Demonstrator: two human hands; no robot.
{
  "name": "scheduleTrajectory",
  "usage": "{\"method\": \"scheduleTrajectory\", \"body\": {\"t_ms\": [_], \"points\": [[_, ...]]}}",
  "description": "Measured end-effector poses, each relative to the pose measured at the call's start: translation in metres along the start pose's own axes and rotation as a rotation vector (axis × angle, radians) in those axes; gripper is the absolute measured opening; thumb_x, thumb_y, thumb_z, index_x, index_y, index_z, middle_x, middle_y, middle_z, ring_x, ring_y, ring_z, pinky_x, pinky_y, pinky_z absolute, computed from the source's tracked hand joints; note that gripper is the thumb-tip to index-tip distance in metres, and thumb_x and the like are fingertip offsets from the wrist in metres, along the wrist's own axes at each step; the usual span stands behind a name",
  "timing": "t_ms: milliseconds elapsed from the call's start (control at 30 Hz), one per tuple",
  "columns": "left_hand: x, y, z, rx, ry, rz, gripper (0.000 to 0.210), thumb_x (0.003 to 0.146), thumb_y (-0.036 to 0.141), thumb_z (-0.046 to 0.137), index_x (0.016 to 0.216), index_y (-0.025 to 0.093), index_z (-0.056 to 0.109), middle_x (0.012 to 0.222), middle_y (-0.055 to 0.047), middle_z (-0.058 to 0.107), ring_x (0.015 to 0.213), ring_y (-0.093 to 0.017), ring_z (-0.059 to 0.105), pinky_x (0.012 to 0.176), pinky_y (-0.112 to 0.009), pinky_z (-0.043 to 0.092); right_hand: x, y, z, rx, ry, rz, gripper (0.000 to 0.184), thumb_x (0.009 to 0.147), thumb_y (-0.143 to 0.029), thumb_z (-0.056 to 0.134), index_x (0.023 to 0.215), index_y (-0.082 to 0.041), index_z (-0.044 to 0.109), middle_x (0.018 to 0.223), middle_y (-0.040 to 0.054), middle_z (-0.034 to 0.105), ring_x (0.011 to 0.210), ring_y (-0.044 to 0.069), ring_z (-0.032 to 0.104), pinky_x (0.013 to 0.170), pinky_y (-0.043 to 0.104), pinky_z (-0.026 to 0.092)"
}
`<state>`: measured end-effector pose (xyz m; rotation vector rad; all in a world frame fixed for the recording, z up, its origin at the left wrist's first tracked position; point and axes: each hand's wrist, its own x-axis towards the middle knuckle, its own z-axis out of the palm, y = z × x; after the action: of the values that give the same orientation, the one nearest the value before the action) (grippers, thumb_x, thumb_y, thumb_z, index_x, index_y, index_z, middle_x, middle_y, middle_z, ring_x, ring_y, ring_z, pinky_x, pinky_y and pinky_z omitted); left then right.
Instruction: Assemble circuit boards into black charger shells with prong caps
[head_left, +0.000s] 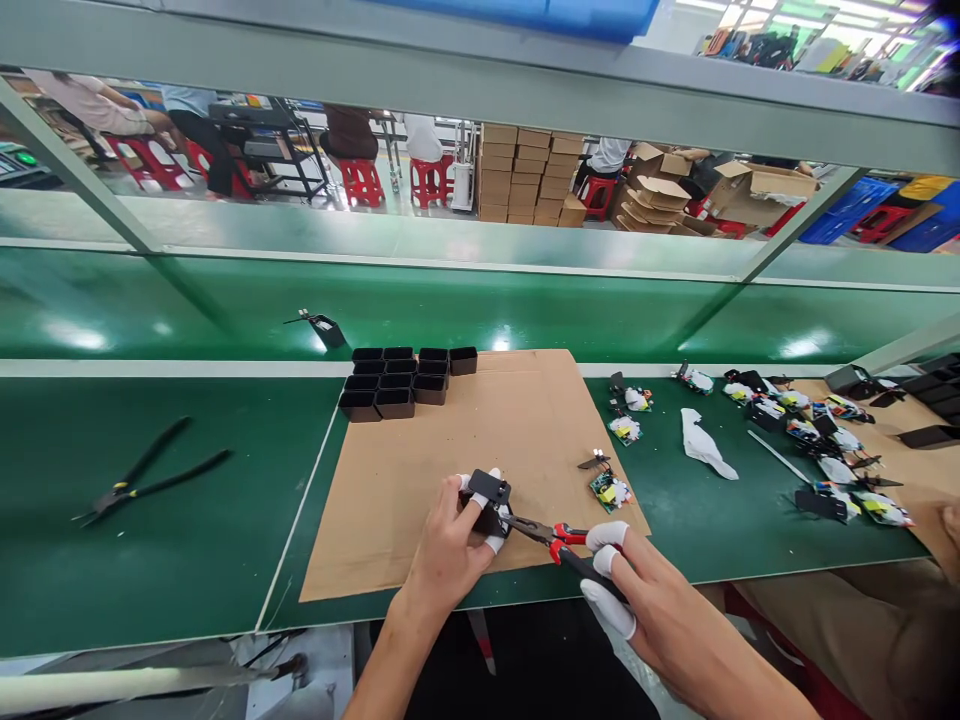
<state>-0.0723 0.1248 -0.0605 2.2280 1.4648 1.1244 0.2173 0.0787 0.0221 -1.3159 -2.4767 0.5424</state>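
My left hand, with white finger cots, grips a small black plastic housing over the cardboard sheet. My right hand, also in white finger cots, is closed around the handles of red-and-black needle-nose pliers. The pliers' jaws reach the right side of the housing; what they pinch there is too small to make out. To the right of the housing, a circuit board with yellow and white components lies near the sheet's edge, a small black piece just behind it.
Rows of black open boxes stand at the sheet's back left. Black-handled pliers lie far left. Several circuit boards, a white cloth-like piece and another person's hand are at right. A shelf beam crosses above.
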Motion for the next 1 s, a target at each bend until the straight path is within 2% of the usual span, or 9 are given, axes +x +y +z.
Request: {"method": "scheduleTrajectory", "body": {"t_ms": [100,167,267,367,533,667,767,867,1000], "points": [[0.002,0.001,-0.001,0.016,0.000,0.016,0.072,0.087,0.002,0.070,0.154,0.027,0.058,0.127,-0.012,0.059,0.112,-0.029,0.067,0.096,-0.041,0.064,0.002,0.000,-0.001,-0.009,-0.019,0.010,0.011,0.115,-0.025,0.047,0.118,-0.029,0.057,0.129,0.0100,0.066,0.110,0.026,0.076,0.093,0.043,0.067],[0.003,0.002,-0.001,0.029,-0.003,0.025,0.072,0.088,0.002,0.070,0.155,0.026,0.058,0.126,-0.012,0.059,0.112,-0.029,0.066,0.097,-0.041,0.063,0.005,-0.001,-0.004,-0.023,-0.010,0.015,0.014,0.114,-0.025,0.048,0.123,-0.029,0.057,0.135,0.0110,0.066,0.119,0.029,0.076,0.098,0.045,0.067],[0.004,0.002,-0.001,0.056,-0.010,0.037,0.073,0.088,0.003,0.070,0.156,0.025,0.056,0.125,-0.013,0.059,0.111,-0.030,0.065,0.096,-0.042,0.063,0.010,-0.003,-0.010,-0.063,0.000,0.037,0.031,0.113,-0.025,0.049,0.144,-0.028,0.051,0.142,0.0129,0.066,0.134,0.034,0.071,0.106,0.050,0.064],[0.003,0.002,0.001,0.084,-0.014,0.049,0.070,0.088,0.002,0.068,0.154,0.024,0.056,0.125,-0.013,0.059,0.109,-0.030,0.063,0.092,-0.043,0.064,0.017,-0.005,-0.014,-0.083,-0.065,0.055,0.037,0.114,-0.028,0.051,0.151,-0.028,0.048,0.133,0.0114,0.070,0.126,0.034,0.074,0.102,0.052,0.064],[0.003,0.004,0.005,0.127,-0.050,0.090,0.054,0.085,0.001,0.066,0.134,0.023,0.065,0.123,-0.014,0.062,0.108,-0.032,0.065,0.090,-0.046,0.066,0.034,-0.004,-0.017,-0.119,-0.170,0.081,0.015,0.113,-0.035,0.057,0.122,-0.024,0.061,0.113,0.0092,0.072,0.105,0.033,0.073,0.092,0.050,0.061],[0.014,0.006,0.002,0.194,-0.103,0.116,0.042,0.084,0.006,0.071,0.122,0.023,0.069,0.127,-0.015,0.068,0.123,-0.039,0.064,0.101,-0.053,0.061,0.043,0.003,-0.019,-0.142,-0.196,0.129,0.023,0.113,-0.041,0.056,0.097,-0.025,0.057,0.094,0.0043,0.070,0.084,0.028,0.069,0.078,0.041,0.054],[0.025,0.008,0.000,0.237,-0.170,0.154,0.024,0.090,0.025,0.080,0.112,0.023,0.070,0.119,-0.014,0.073,0.112,-0.037,0.069,0.095,-0.052,0.059,0.042,0.010,-0.019,-0.064,-0.230,0.172,0.022,0.114,-0.041,0.054,0.098,-0.026,0.057,0.095,0.0034,0.071,0.085,0.027,0.068,0.078,0.039,0.051],[0.032,0.010,0.000,0.263,-0.253,0.220,0.030,0.091,0.050,0.082,0.102,0.024,0.071,0.106,-0.012,0.075,0.093,-0.033,0.069,0.083,-0.048,0.057,0.034,0.016,-0.016,0.058,-0.281,0.218,0.024,0.115,-0.042,0.050,0.099,-0.026,0.057,0.097,0.0030,0.072,0.084,0.024,0.067,0.077,0.036,0.049],[0.035,0.012,-0.003,0.262,-0.349,0.313,0.031,0.087,0.054,0.084,0.094,0.027,0.070,0.096,-0.008,0.075,0.087,-0.031,0.068,0.077,-0.045,0.053,0.020,0.023,-0.011,0.120,-0.302,0.241,0.029,0.116,-0.048,0.048,0.099,-0.026,0.055,0.096,0.0022,0.073,0.082,0.023,0.066,0.076,0.034,0.047]]}}
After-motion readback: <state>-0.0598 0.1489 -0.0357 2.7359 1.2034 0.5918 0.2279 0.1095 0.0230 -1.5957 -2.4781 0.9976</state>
